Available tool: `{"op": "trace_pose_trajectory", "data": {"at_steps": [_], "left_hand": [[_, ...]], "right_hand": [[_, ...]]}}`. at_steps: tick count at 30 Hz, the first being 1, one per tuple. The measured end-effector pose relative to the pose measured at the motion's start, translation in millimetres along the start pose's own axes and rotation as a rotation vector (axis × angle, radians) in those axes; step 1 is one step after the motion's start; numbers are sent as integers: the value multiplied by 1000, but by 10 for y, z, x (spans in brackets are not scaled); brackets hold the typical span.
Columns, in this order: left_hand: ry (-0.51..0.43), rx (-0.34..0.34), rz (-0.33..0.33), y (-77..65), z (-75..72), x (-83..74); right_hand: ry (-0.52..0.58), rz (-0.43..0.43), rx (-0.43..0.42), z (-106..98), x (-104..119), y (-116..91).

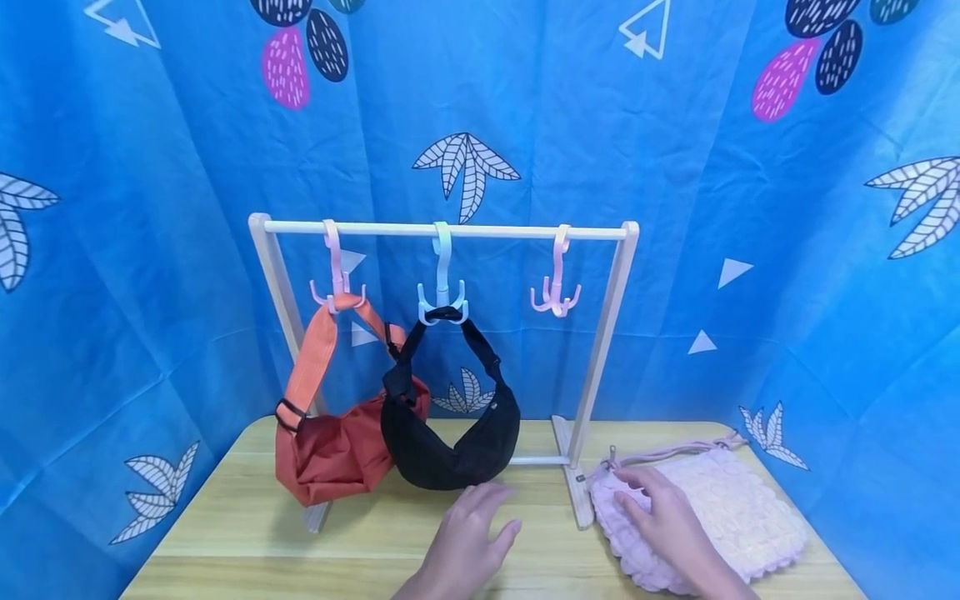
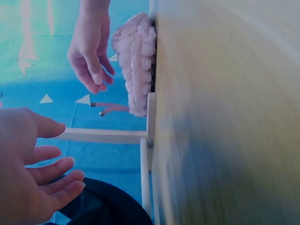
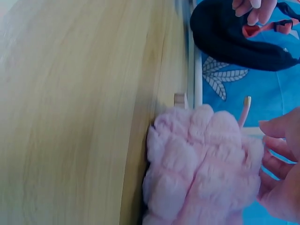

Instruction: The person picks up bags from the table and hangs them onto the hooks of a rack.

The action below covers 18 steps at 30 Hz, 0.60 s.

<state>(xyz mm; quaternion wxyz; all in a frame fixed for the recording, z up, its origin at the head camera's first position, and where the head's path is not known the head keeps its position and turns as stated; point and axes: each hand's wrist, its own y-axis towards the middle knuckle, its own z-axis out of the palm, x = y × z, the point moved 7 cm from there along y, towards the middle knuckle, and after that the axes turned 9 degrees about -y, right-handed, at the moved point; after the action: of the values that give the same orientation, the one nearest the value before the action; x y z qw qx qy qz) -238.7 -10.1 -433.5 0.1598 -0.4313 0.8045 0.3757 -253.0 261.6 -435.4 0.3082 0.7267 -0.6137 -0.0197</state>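
Clock directions read from the head view. Pink bag is laid on the table between four and five o'clock, just beside the rack; its strap is stretched along the twelve o'clock edge. Right hand is held over the bag's nine o'clock end, grip loose and unfilled, fingers slightly bent. A gap between that hand and the bag is shown by the left wrist view.

Left hand is held at six o'clock, grip open, fingers parted. Black bag is met at twelve o'clock from it, very near; whether it is touched cannot be told. Black bag is hung from a blue hook. At ten o'clock from the left hand, a red bag is hung by its orange strap from a pink hook. All is backed by a patterned blue curtain.
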Motion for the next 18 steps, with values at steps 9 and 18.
{"op": "trace_pose_trajectory", "data": {"at_steps": [9,18], "left_hand": [[38,7,78,28,101,-126],[34,102,29,63,266,-171]], "right_hand": [[-68,5,6,1,-208,35],[-121,13,53,-34,-456,103]]}}
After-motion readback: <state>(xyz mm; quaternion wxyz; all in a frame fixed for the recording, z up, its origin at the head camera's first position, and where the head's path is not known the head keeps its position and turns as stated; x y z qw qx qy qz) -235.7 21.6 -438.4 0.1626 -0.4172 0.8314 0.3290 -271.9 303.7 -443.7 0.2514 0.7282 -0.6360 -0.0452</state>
